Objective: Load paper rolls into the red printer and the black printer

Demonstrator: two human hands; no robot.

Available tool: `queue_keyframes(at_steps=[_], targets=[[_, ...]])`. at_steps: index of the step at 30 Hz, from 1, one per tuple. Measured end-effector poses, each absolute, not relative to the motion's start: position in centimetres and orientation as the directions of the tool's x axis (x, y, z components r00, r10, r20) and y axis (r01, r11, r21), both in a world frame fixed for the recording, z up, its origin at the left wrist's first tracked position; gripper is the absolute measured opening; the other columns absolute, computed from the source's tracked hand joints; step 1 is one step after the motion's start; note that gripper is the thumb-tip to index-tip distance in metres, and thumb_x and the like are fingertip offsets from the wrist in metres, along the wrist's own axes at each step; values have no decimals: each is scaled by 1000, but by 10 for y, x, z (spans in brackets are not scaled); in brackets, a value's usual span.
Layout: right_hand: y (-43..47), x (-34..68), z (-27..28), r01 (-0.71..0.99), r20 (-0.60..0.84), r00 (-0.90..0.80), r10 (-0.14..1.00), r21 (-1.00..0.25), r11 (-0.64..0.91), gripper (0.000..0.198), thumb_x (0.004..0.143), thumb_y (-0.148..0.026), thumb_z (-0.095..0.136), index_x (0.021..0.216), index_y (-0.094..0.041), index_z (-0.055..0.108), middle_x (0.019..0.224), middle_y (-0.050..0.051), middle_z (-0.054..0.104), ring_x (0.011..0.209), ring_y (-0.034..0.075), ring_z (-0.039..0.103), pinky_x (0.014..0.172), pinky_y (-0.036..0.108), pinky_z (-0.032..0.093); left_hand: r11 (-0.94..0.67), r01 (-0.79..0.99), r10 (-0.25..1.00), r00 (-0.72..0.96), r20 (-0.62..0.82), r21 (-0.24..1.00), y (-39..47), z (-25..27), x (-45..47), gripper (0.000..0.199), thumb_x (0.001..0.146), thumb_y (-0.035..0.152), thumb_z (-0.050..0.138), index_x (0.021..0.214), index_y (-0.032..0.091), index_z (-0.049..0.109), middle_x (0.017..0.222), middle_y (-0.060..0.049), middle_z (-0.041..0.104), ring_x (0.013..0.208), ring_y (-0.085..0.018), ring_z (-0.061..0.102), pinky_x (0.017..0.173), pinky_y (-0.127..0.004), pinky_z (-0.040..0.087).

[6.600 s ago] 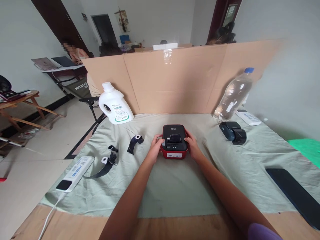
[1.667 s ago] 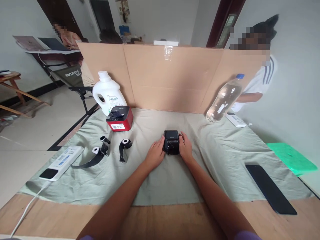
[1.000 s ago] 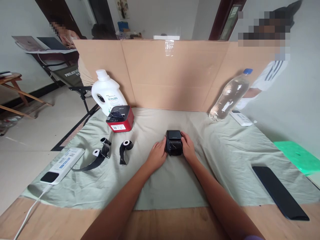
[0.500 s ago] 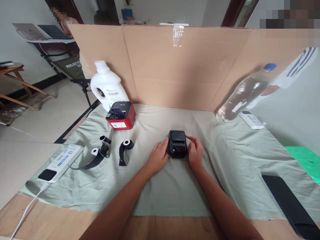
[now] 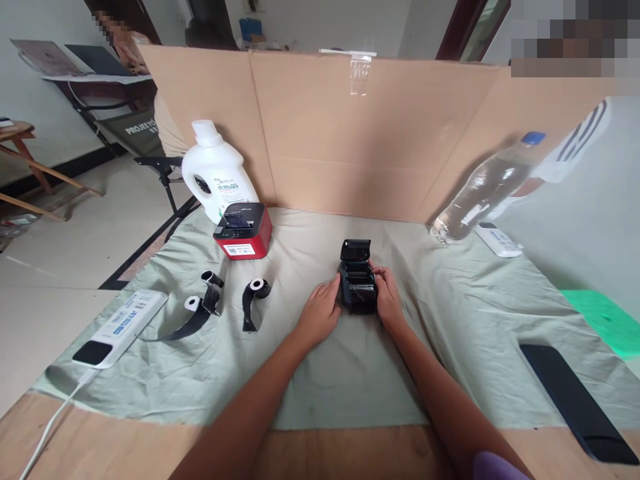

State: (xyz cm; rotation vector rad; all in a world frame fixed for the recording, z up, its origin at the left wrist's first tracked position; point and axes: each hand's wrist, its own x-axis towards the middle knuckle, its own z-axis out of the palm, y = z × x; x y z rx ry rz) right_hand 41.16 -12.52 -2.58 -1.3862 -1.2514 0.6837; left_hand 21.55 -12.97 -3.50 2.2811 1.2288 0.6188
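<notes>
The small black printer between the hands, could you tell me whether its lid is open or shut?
Open: the black printer's lid is flipped up and back, exposing its inside.
</notes>
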Motion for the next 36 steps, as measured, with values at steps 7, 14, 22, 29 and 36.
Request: queue_keyframes(at_steps=[7, 14, 22, 29, 36], targets=[[-124, 410, -25, 311, 227, 265, 937, -940, 140, 29, 94, -42, 37, 107, -22, 52, 133, 10, 63, 118, 24, 60, 104, 41, 43, -477, 628, 858, 484, 170, 615, -130, -33, 215, 76, 87, 19, 43, 159, 13, 20, 155, -13, 44, 141, -25, 42, 122, -47, 27], [-135, 411, -19, 466, 327, 380, 866, -876, 126, 33, 94, -41, 36, 103, -21, 60, 104, 9, 70, 96, 23, 63, 89, 36, 48, -509, 620, 840, 508, 189, 597, -132, -35, 216, 87, 86, 39, 61, 159, 15, 20, 156, -15, 41, 142, -30, 42, 122, -49, 25], [-141, 411, -18, 401, 307, 393, 867, -905, 139, 29, 93, -45, 37, 93, -22, 55, 98, 11, 72, 83, 25, 64, 75, 37, 51, -536, 610, 835, 486, 258, 583, -136, -39, 212, 90, 82, 45, 73, 157, 17, 29, 147, -15, 53, 133, -31, 51, 114, -46, 39], [-151, 406, -19, 386, 332, 366, 869, -904, 183, 27, 91, -43, 38, 92, -23, 56, 99, 9, 72, 85, 23, 65, 71, 34, 51, -509, 671, 855, 463, 232, 538, -147, -35, 206, 94, 78, 51, 78, 155, 20, 34, 132, -11, 64, 119, -31, 61, 103, -42, 48], [-138, 419, -14, 548, 329, 183, 926, -816, 182, 27, 87, -35, 49, 94, -19, 70, 96, 5, 68, 62, 14, 56, 68, 30, 49, -532, 699, 843, 492, 218, 478, -149, -32, 200, 97, 78, 48, 78, 157, 20, 30, 147, -13, 54, 128, -33, 56, 109, -44, 43]])
